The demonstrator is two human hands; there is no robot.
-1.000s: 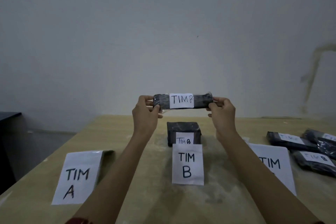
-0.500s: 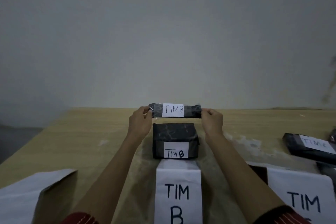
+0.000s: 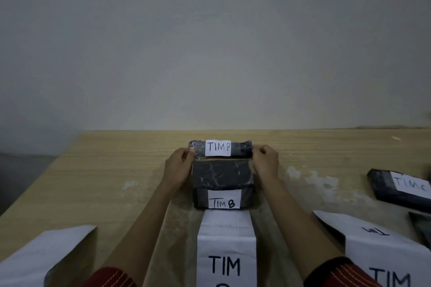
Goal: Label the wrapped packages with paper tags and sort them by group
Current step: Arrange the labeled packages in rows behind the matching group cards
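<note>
A slim black wrapped package (image 3: 241,148) with a white "TIM B" tag is held by its two ends just behind a thicker black package (image 3: 221,176), which also carries a "TIM B" tag on its front face. My left hand (image 3: 178,165) grips the slim package's left end and my right hand (image 3: 265,162) grips its right end. Whether the slim package rests on the table or on the thicker one I cannot tell. A folded "TIM B" group sign (image 3: 226,249) stands in front of the thicker package.
A wooden table (image 3: 105,165) runs to a plain wall. A folded white sign (image 3: 44,256) sits at the lower left, another "TIM" sign (image 3: 382,251) at the lower right. A black package tagged "TIM C" (image 3: 396,187) lies at the right edge.
Both hands have lowered the slim package from mid-air down and away, to just behind the thicker "TIM B" package. The view has tilted and moved closer to the table.
</note>
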